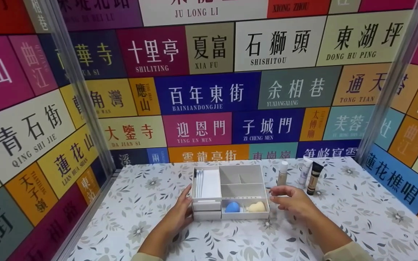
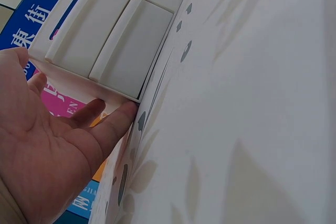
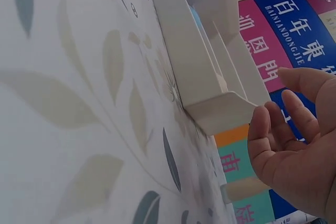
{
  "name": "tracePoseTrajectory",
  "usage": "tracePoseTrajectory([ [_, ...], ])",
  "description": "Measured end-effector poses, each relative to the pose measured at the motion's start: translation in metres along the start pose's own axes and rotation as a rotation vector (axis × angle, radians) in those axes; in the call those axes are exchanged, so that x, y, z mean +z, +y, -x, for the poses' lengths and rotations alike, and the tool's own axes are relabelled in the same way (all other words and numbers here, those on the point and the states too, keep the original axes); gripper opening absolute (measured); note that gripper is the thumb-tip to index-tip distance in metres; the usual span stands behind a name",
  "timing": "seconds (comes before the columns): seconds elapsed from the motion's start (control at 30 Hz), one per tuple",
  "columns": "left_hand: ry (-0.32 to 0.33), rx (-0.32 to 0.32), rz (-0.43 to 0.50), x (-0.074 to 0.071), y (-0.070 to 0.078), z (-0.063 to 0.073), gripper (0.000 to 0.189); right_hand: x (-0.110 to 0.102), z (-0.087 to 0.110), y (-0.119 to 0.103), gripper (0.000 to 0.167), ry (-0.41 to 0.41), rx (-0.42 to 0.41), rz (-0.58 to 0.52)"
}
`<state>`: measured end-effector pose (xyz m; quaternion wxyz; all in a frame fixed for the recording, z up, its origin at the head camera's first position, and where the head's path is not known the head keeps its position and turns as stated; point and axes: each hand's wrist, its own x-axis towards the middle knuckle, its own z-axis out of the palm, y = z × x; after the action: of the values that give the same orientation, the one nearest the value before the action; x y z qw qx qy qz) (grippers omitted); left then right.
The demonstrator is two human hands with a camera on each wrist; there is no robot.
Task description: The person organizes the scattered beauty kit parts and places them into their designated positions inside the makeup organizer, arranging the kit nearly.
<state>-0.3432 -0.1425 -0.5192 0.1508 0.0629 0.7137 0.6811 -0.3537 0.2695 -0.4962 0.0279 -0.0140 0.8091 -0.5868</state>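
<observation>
A white desktop organizer (image 1: pixel 245 216) stands on the table, with open compartments and two small drawers (image 2: pixel 131 45) at its front left. My left hand (image 1: pixel 180 211) touches its left side; in the left wrist view the fingertips rest against the lower side edge. Beside the right side is my right hand (image 1: pixel 296 201), its fingers loosely bent and holding nothing. The right wrist view shows those fingers (image 3: pixel 260 137) close to the organizer's corner; contact is hard to tell. The front compartment holds a blue makeup sponge (image 1: pixel 233 207) and a cream-coloured one (image 1: pixel 256 207).
Thin white sticks (image 1: pixel 201 184) lie in the organizer's left compartment. Behind my right hand stand a white-capped beige bottle (image 1: pixel 282 174), a white tube (image 1: pixel 304 171) and a black-and-tan tube (image 1: pixel 314 179). A leaf-patterned cloth (image 1: pixel 140 203) covers the table; sign-covered walls (image 1: pixel 209 92) surround it.
</observation>
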Motion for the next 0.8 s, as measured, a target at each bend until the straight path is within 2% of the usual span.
tracePoseTrajectory([
  [0.23,0.022,-0.028,-0.010,-0.001,0.001,-0.002,0.060,-0.016,0.004,-0.001,0.048,0.039,0.034,-0.057],
  [0.5,0.035,-0.028,-0.027,0.000,0.001,0.000,0.059,-0.043,0.011,0.005,0.053,0.040,0.057,-0.005],
  [0.63,0.032,-0.023,-0.029,0.000,0.000,0.001,0.059,-0.061,0.012,0.009,0.054,0.063,0.084,-0.012],
  [0.8,-0.003,-0.001,-0.015,-0.001,0.000,0.001,0.062,-0.080,0.013,0.015,0.057,0.082,0.118,-0.013],
])
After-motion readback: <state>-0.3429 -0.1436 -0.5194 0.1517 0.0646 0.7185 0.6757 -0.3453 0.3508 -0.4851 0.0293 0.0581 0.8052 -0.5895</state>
